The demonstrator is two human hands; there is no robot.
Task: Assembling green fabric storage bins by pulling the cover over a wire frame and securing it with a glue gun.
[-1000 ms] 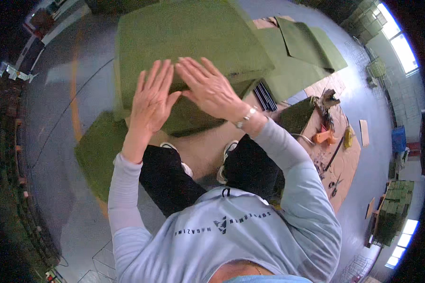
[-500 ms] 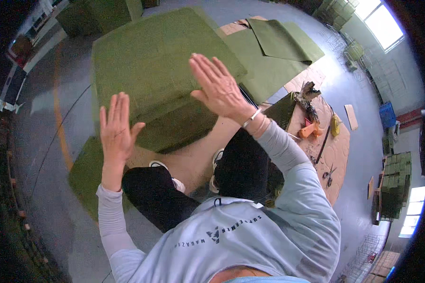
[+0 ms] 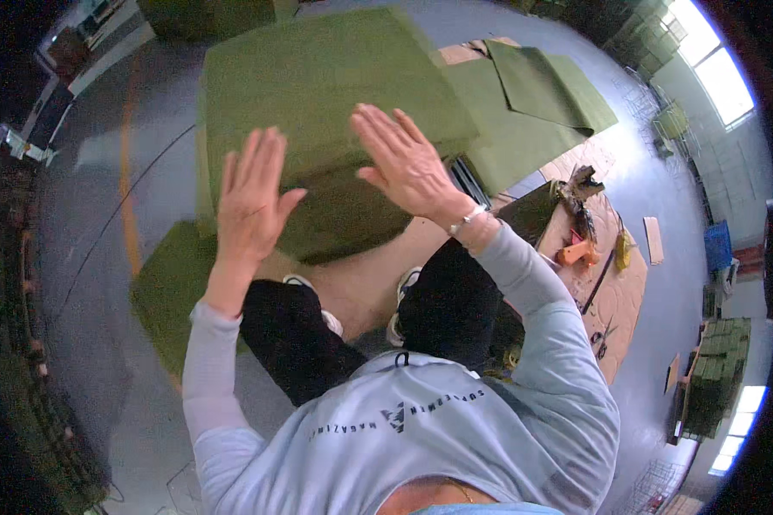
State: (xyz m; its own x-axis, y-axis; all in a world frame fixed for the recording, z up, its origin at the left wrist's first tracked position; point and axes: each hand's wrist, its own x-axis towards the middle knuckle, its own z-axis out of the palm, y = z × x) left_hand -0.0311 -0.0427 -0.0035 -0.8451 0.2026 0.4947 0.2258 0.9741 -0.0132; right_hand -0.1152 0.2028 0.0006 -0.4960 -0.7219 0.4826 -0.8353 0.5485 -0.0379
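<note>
A large olive-green sheet of fabric-like material [image 3: 318,77] covers a broad raised block in front of me, its darker front side [image 3: 343,215] facing my legs. My left hand [image 3: 253,193] is held out over its near left part, fingers straight and nothing in it. Farther right, my right hand [image 3: 412,176], with a bracelet at the wrist, reaches over the near right part, also flat and bare. I cannot tell whether either palm touches the sheet. A dark slot with a pale edge [image 3: 465,178] shows beside my right wrist.
More green sheets [image 3: 537,90] lie on cardboard at the far right, one folded over. On a cardboard-topped surface at my right are an orange-handled tool [image 3: 578,252], a yellow object [image 3: 623,251], a dark rod and scissors [image 3: 603,341]. Another green piece [image 3: 167,300] lies at left.
My left hand has moved forward and to the right over the sheet. The right hand has shifted only slightly. The whole view has turned a little, so the surroundings sit farther right.
</note>
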